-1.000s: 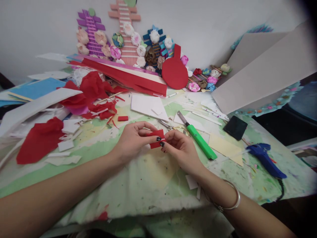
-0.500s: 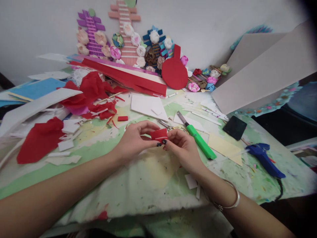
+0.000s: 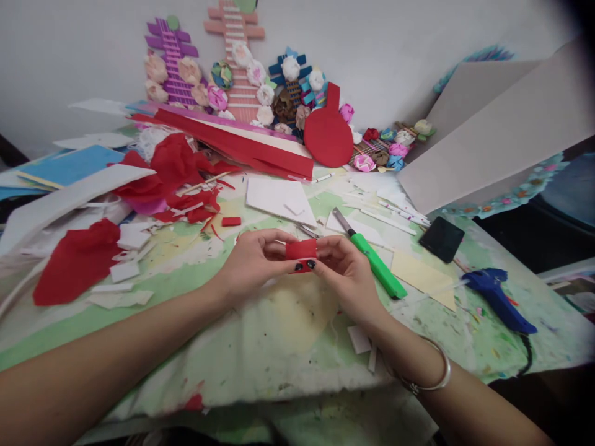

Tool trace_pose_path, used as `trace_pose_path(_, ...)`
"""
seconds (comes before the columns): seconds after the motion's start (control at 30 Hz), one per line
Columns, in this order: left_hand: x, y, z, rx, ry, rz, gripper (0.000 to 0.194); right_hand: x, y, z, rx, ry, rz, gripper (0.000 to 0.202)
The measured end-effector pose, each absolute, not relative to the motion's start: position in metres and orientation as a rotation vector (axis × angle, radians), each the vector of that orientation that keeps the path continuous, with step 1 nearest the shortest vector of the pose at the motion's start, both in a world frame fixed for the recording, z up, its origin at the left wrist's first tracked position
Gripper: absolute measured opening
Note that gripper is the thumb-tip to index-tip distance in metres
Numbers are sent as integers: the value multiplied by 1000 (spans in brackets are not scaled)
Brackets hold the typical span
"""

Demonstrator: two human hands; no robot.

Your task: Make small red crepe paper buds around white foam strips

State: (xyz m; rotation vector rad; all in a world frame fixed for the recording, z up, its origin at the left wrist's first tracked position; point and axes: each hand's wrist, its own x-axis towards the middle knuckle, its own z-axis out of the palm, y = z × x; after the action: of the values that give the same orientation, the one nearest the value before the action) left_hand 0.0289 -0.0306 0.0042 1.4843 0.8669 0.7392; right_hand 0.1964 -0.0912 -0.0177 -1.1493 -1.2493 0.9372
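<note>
Between my two hands is a small red piece of paper [image 3: 301, 249], folded along its lower part, held above the table. My left hand [image 3: 258, 257] pinches its left end, the thumb pressing the lower edge. On the other end, my right hand [image 3: 341, 266] grips it with thumb and fingers, the two thumb tips almost meeting. Just behind the hands lie scissors [image 3: 307, 231], their handles hidden by my right hand. A green utility knife [image 3: 377, 265] with its blade out lies right of that hand. A small red block [image 3: 231, 221] rests behind my left hand.
A blue glue gun [image 3: 499, 300] and a black phone-like slab [image 3: 441, 240] lie on the right. Red paper scraps [image 3: 77, 263] and white offcuts cover the left. At the back stand a red round shape with a neck [image 3: 328, 136] and flower-decorated instrument models [image 3: 235, 68].
The red paper has been turned so more of its flat face shows and its lower part is folded. My right fingers have shifted up behind its right end, covering the scissors' handles.
</note>
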Motion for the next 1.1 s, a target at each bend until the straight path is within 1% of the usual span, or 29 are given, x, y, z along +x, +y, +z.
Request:
trace_pose_path(0.1, 30, -31, 5, 1482, 859, 776, 28, 198, -90, -17, -1134, -1180, 965, 28)
trace_pose_path(0.2, 29, -29, 0, 1471, 870, 890, 20, 199, -89, -17, -1148, -1142, 949, 31)
trace_pose_path(0.27, 29, -27, -3, 1475, 899, 968, 17, 200, -89, -17, -1157, -1133, 934, 32)
trace_pose_path(0.37, 27, -26, -5, 1471, 983, 995, 14, 200, -88, -18, -1158, -1113, 920, 34)
trace_pose_path(0.5, 25, -26, 0, 1553, 1106, 1025, 13, 201, -88, -19, -1139, -1093, 913, 39)
trace_pose_path(0.53, 25, -26, 1, 1618, 1114, 1060, 15, 201, -88, -20, -1140, -1095, 906, 40)
trace_pose_path(0.6, 25, -25, 0, 1736, 1085, 1087, 25, 200, -89, -19, -1143, -1112, 893, 40)
trace_pose_path(0.7, 27, -25, -4, 1710, 992, 898, 44, 196, -90, -18, -1141, -1169, 907, 40)
trace_pose_path(0.73, 28, -25, -6, 1656, 964, 804, 47, 195, -91, -18, -1137, -1192, 918, 39)
trace_pose_path(0.77, 29, -25, -7, 1606, 940, 732, 47, 194, -92, -18, -1131, -1219, 928, 38)
trace_pose_path(0.83, 31, -26, -8, 1552, 902, 659, 40, 193, -94, -18, -1113, -1272, 931, 37)
trace_pose_path(1.1, 28, -23, -1, 1532, 862, 648, 22, 196, -96, -22, -1200, -1355, 828, 32)
